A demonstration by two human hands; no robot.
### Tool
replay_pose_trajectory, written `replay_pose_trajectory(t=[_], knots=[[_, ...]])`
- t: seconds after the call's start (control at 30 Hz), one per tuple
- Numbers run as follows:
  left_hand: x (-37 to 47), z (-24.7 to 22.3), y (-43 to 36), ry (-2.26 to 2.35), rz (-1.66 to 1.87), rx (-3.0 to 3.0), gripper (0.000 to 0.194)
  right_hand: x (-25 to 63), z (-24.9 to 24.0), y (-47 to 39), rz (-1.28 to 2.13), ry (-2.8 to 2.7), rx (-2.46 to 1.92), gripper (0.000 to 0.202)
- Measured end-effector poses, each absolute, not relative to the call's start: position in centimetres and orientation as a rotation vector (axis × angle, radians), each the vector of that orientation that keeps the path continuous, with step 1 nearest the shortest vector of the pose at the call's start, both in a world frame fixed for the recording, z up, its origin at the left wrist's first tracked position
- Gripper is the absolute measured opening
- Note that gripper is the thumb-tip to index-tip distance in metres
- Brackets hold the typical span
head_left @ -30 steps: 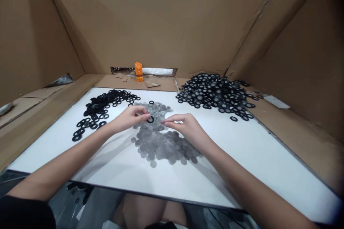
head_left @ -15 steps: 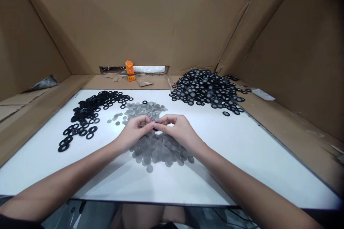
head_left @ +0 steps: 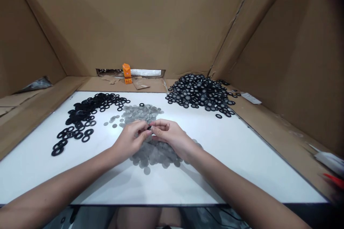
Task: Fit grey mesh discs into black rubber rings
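Over the middle of the white table, my left hand [head_left: 132, 136] and my right hand [head_left: 170, 134] meet at the fingertips, both pinching one small black ring [head_left: 149, 127]. Fingers cover most of it, so whether a disc sits inside cannot be seen. Beneath and behind the hands spread thin grey discs [head_left: 158, 154]. A loose black ring [head_left: 141, 105] lies at the back of the discs. To the left is a pile of open black rings [head_left: 80, 112]. At the back right stands a heap of black rings with grey centres [head_left: 200, 91].
Cardboard walls [head_left: 107, 25] surround the white table [head_left: 242, 157] at the back and sides. A small orange box [head_left: 127, 73] stands by a slot in the back wall. A white label [head_left: 251, 98] lies on the right cardboard edge; something red [head_left: 334, 180] shows at far right.
The whole view has shifted a little, with the table items appearing slightly lower and further left. Both hands still pinch the black ring, their fingers slightly rearranged. Something red has appeared at far right.
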State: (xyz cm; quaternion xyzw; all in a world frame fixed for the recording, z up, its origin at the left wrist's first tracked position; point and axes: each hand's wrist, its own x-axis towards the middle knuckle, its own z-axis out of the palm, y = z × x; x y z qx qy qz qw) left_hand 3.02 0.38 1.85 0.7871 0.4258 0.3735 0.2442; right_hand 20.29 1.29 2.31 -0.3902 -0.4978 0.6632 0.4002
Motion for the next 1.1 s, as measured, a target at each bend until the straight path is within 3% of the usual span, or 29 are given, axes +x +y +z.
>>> replay_pose_trajectory(t=[0.2,0.53,0.8,1.1], knots=[[3.1,2.1,0.0,1.198,0.948,2.132,0.027,20.3,2.7,1.2,1.44,-1.482,-1.025,0.021],[4.2,1.0,-0.4,1.178,1.027,2.023,0.026,19.2,2.4,0.2,1.317,-1.326,-1.062,0.023],[4.2,1.4,-0.4,1.111,1.029,1.836,0.027,18.8,2.7,0.2,1.378,-1.223,-1.04,0.019],[3.3,1.0,-0.1,1.033,0.981,1.66,0.033,19.5,2.6,0.7,1.684,-1.27,-1.156,0.019]])
